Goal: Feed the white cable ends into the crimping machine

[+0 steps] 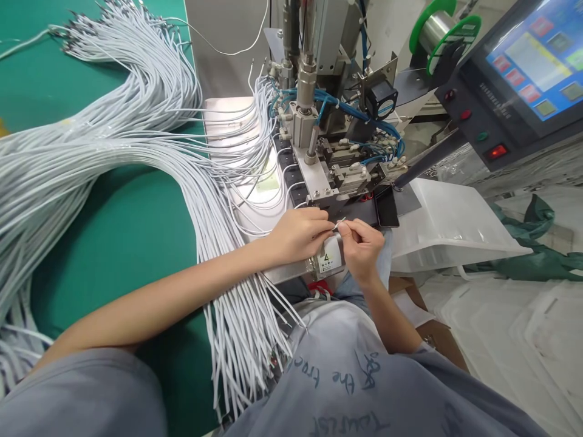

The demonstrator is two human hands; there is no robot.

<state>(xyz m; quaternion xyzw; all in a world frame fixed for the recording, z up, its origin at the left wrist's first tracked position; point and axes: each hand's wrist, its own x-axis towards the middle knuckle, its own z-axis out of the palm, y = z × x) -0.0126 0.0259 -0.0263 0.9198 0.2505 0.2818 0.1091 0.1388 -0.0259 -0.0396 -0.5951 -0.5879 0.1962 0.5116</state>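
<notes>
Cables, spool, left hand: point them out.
Cables [200, 200]: head view, white sheathing along the bundle.
Spool [434, 33]: head view, silver winding between its green flanges.
Left hand [299, 233]: head view, back of the hand.

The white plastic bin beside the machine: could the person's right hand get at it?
Probably yes: the bin is near the right hand, with nothing tall apparent between them. But that hand seems to be pinching a white wire with the left hand, so it would likely need to let go first.
</notes>
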